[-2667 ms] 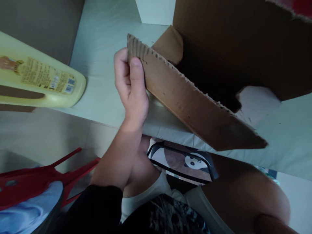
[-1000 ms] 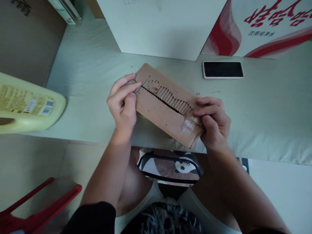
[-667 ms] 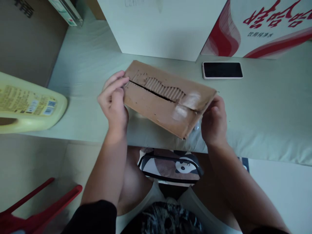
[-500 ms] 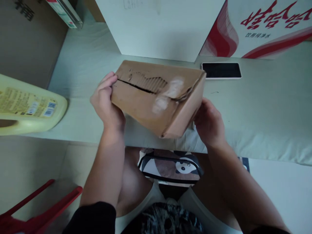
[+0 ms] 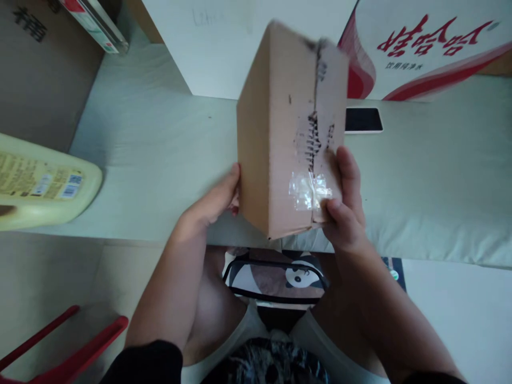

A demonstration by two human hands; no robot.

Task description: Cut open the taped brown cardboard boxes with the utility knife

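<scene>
The surface [image 5: 160, 160] lies bare left of the raised cardboard box [image 5: 288, 133], as far as the yellow jug [image 5: 44, 186] at its left edge. Behind, a white panel [image 5: 208, 48] and a red-printed carton [image 5: 432, 48] wall off the back. A phone [image 5: 363, 120] lies just right of the box, with open surface beyond.

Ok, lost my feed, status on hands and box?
Left hand and right hand gripping cardboard box, upended over table. Taped seam faces camera. Phone behind, clear.

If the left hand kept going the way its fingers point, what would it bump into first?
The left hand already touches the cardboard box it points at, so it would probably just push the box.
</scene>
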